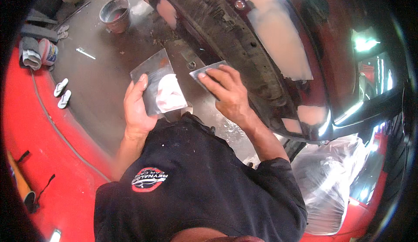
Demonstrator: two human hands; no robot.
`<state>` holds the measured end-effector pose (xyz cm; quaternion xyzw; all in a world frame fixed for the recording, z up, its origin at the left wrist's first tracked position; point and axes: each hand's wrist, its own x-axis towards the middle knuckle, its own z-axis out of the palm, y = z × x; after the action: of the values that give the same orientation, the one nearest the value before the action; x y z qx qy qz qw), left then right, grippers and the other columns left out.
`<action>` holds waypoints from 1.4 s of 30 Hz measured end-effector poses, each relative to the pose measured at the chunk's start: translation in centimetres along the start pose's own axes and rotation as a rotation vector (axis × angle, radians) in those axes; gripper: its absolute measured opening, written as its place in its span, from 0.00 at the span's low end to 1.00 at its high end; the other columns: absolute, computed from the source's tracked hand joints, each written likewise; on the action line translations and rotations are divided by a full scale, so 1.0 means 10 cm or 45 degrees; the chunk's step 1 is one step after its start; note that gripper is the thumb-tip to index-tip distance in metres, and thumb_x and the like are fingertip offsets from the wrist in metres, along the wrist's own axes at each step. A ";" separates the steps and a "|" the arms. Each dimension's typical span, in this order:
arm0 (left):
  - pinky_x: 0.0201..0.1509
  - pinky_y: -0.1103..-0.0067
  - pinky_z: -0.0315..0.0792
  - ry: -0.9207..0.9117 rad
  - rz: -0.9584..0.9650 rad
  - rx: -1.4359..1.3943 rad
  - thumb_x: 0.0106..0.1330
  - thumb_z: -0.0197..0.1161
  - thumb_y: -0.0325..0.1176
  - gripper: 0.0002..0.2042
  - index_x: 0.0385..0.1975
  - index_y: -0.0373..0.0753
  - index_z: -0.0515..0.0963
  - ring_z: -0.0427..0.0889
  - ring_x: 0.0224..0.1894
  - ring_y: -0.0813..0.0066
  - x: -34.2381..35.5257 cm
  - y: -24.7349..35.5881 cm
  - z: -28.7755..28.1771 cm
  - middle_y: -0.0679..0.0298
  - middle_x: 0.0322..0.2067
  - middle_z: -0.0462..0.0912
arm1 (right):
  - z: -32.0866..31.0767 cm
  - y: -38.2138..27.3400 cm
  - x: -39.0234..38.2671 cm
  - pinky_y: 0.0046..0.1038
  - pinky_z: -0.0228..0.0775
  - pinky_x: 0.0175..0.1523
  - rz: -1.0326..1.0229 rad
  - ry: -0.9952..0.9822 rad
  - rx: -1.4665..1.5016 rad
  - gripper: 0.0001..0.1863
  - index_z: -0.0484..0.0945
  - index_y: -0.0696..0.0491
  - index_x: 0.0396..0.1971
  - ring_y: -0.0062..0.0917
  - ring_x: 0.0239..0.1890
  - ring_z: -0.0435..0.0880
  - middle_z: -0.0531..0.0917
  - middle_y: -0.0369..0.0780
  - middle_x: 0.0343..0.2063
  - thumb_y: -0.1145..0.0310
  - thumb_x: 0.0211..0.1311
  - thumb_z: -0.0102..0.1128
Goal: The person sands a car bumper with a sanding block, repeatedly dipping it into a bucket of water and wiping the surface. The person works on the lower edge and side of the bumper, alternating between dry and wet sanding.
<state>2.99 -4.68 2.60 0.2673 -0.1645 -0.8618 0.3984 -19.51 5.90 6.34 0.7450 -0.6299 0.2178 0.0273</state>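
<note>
Pinching a metal plate (152,70) in the left hand (138,107), with the thumb on its face and other fingers hidden behind. Pointing its long side forward, leaning slightly left. Carrying white paste (170,95) on its right half, nearer the left hand. Gripping a flat scraper (198,73) in the right hand (230,89), with fingers bent over it, thumb hidden, just right of the plate, apart.

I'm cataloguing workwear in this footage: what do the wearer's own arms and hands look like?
The left hand and right hand are ungloved, with no watch or band visible at either wrist. Both forearms show bare; on the right, a short black fabric sleeve ends near the elbow, part of a black shirt with a round red, white and black emblem.
</note>
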 end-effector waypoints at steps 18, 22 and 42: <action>0.51 0.70 0.79 0.234 0.371 0.508 0.76 0.52 0.32 0.14 0.55 0.33 0.73 0.83 0.45 0.68 0.12 -0.20 0.20 0.57 0.47 0.82 | -0.25 -0.55 0.02 0.40 0.71 0.61 -0.086 -0.055 0.520 0.36 0.79 0.47 0.58 0.40 0.58 0.75 0.79 0.38 0.55 0.81 0.41 0.66; 0.53 0.64 0.79 0.169 -0.215 -0.086 0.75 0.55 0.36 0.14 0.53 0.36 0.75 0.85 0.46 0.65 0.10 -0.20 -0.06 0.58 0.48 0.83 | 0.07 -0.53 -0.04 0.41 0.71 0.63 -0.036 0.088 0.461 0.39 0.77 0.46 0.61 0.45 0.59 0.73 0.78 0.42 0.57 0.82 0.41 0.65; 0.56 0.72 0.76 -0.109 -0.061 0.485 0.80 0.48 0.39 0.17 0.55 0.31 0.74 0.83 0.48 0.70 -0.01 -0.05 0.03 0.59 0.47 0.83 | 0.09 -0.57 -0.01 0.39 0.71 0.62 0.207 0.213 0.129 0.30 0.81 0.51 0.54 0.39 0.52 0.78 0.81 0.39 0.50 0.78 0.43 0.64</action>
<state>2.62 -4.25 2.64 0.3047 -0.3349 -0.8350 0.3125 -13.81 6.89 6.78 0.6712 -0.6718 0.3124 0.0243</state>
